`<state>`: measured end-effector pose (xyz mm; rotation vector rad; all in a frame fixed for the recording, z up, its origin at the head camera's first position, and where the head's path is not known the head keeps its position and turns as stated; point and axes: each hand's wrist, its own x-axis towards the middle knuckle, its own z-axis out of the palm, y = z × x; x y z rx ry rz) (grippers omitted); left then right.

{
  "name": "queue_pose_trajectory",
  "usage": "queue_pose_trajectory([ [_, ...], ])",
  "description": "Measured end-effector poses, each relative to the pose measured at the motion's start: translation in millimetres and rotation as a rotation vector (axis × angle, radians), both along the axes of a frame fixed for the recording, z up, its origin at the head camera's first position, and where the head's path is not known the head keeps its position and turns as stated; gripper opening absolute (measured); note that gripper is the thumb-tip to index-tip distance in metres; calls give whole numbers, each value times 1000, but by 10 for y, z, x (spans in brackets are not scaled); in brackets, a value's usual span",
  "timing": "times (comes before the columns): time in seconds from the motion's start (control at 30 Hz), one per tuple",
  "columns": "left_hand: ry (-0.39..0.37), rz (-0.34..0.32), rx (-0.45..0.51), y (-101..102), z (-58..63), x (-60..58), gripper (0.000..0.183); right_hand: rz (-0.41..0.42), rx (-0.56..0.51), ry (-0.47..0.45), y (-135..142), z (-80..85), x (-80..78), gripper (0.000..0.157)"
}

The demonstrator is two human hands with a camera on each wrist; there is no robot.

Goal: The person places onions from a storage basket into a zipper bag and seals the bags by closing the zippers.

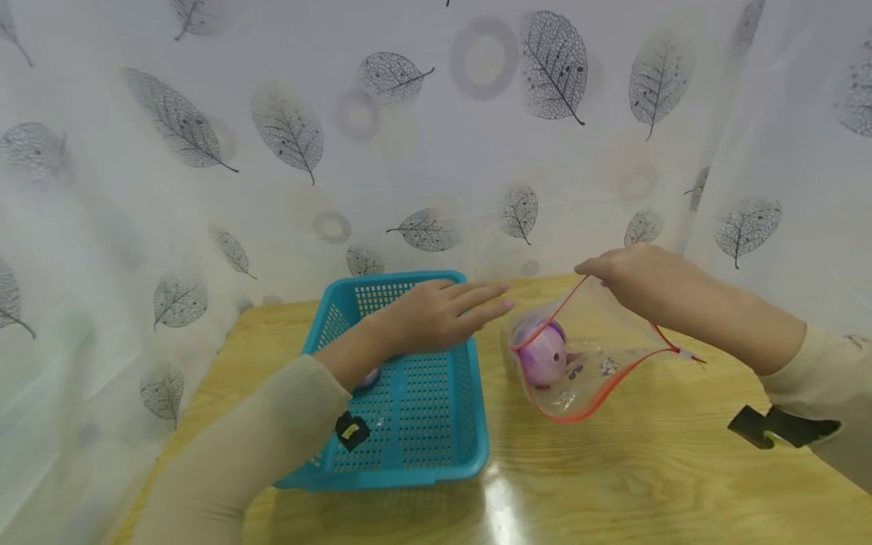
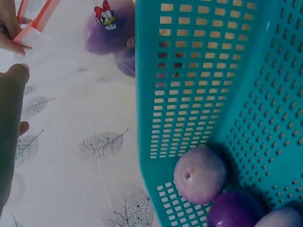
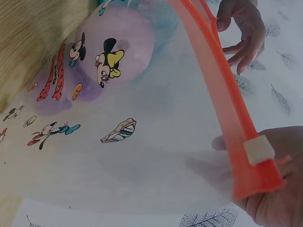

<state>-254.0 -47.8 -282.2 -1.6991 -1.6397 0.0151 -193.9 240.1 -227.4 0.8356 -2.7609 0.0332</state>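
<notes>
My right hand (image 1: 647, 284) pinches the upper edge of a clear zip bag (image 1: 589, 352) with a red-orange seal and cartoon prints. The bag's mouth gapes toward me, and purple-and-white balls with small holes, such as this ball (image 1: 543, 357), lie inside it. In the right wrist view, the white slider (image 3: 259, 150) sits at one end of the seal. My left hand (image 1: 443, 314) is above the blue-green basket's right side, fingers stretched toward the bag and holding nothing. Inside the basket, the left wrist view shows a pale purple ball (image 2: 200, 175) and a darker ball (image 2: 234, 210).
The basket (image 1: 480, 424) with perforated walls stands on a wooden table (image 1: 613, 484), left of the bag. Behind the table hangs a white curtain (image 1: 409, 166) printed with grey leaves.
</notes>
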Motion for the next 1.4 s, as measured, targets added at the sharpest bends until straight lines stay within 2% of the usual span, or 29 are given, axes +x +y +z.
queue_pose_trajectory([
  [0.23, -24, 83, -39, -133, -3, -91, 41, -12, 2, -10, 4, 7, 5, 33],
  [0.43, 27, 138, -15, -235, -44, -179, 42, -2, -1, 2, 8, 1, 5, 33],
  [0.57, 12, 197, -70, -313, -82, -224, 46, 2, 1, 5, 1, 1, 11, 33],
  [0.7, -90, 326, -209, -403, -98, -239, 57, 0, 2, 3, 0, 5, 18, 32],
  [0.83, -244, 498, -368, -478, -105, -244, 66, -8, 12, -3, 11, 11, 7, 32],
  [0.93, -370, 590, -444, -532, -131, -259, 68, -6, 21, 5, 14, 21, 4, 32],
  [1.07, -496, 661, -494, -615, -199, -292, 76, -2, 25, 9, 12, 27, 10, 31],
  [1.27, -551, 775, -582, -742, -351, -329, 83, 4, 24, 16, -2, 39, 14, 31],
  [1.4, -621, 838, -638, -821, -452, -317, 83, 1, 35, -3, 5, 55, -14, 31],
])
